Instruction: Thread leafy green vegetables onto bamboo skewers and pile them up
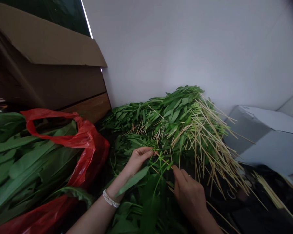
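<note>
My left hand (139, 158), with a beaded bracelet (111, 199) at the wrist, is closed in a pinch on the green stems (161, 159) of some leafy greens. Facing it on the right, my right hand (189, 190) is closed around a thin bamboo skewer (222, 217), which runs through the crossing stems toward my left fingertips. Long leaves (134, 181) hang from these stems below my hands. Just beyond lies a heap of leafy greens (173, 107) on skewers, their pale sticks (210, 139) fanning out to the right.
At the left, a red plastic bag (92, 146) holds large loose leaves (36, 165). Behind it stands an open cardboard box (70, 81). A white wall (173, 48) rises at the back, with a white box (266, 139) at right. Loose skewers (268, 188) lie lower right.
</note>
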### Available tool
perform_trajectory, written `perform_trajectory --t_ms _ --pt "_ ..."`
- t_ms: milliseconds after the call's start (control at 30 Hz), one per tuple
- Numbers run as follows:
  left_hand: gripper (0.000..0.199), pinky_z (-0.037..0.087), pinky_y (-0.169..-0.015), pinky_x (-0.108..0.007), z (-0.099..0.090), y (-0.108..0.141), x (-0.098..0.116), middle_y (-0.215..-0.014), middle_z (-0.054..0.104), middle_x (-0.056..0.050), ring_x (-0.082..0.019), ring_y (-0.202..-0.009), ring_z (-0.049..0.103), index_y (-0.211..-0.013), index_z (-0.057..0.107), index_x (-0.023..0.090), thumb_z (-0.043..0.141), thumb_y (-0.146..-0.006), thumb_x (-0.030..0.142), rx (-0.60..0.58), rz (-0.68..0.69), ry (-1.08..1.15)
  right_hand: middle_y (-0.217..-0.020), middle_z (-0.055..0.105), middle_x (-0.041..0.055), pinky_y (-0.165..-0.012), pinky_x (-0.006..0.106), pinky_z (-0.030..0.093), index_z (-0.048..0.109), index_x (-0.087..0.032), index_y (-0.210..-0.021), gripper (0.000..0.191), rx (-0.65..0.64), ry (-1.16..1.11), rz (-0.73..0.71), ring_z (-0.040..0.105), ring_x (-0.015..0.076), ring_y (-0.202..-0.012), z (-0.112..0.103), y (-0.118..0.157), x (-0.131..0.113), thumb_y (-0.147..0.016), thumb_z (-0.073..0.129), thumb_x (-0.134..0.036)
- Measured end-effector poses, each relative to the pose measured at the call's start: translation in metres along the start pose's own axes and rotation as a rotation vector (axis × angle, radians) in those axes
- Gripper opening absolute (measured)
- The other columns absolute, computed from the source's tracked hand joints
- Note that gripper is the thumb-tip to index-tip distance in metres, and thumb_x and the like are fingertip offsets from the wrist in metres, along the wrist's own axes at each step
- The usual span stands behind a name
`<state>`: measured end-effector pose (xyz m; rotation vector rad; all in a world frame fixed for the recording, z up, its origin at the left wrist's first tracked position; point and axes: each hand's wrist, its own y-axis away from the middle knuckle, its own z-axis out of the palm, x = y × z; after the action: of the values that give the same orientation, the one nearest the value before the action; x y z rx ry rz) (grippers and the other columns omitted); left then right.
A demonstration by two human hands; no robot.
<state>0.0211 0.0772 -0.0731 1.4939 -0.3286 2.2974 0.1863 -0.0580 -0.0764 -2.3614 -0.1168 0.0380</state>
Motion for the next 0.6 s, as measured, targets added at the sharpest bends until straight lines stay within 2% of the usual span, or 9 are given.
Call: perform_trajectory --t_ms 133,600 --pt "0.022 0.051 -0.078 -0.029 0.0007 0.0004 0.0017 -0.082 0.076 -0.005 -0.016 -0.073 0.068 -0.083 0.073 0.014 0.077 -0.07 0.032 0.0 -0.01 -0.014 -0.071 0.061 0.0015 -0.052 0.025 0.035 0.059 -0.014 -0.108 0.031 0.003 0.0 -0.004 0.056 0.0123 -0.055 -0.0007 -0.0006 -0.0005 -0.089 0.035 -0.011" --pt "0.021 0.049 -0.07 -0.023 0.0064 0.0035 0.0079 -0.073 0.075 -0.004 -0.013 -0.066 0.065 -0.077 0.074 0.013 0.081 -0.064 0.028 0.036 -0.009 -0.092 -0.072 0.061 0.0006 -0.051 0.024 0.035 0.057 -0.014 -0.107 0.03 -0.029 0.011 0.006 0.057 0.0112 -0.054 0.0016 0.0028 -0.0035 -0.091 0.033 -0.011"
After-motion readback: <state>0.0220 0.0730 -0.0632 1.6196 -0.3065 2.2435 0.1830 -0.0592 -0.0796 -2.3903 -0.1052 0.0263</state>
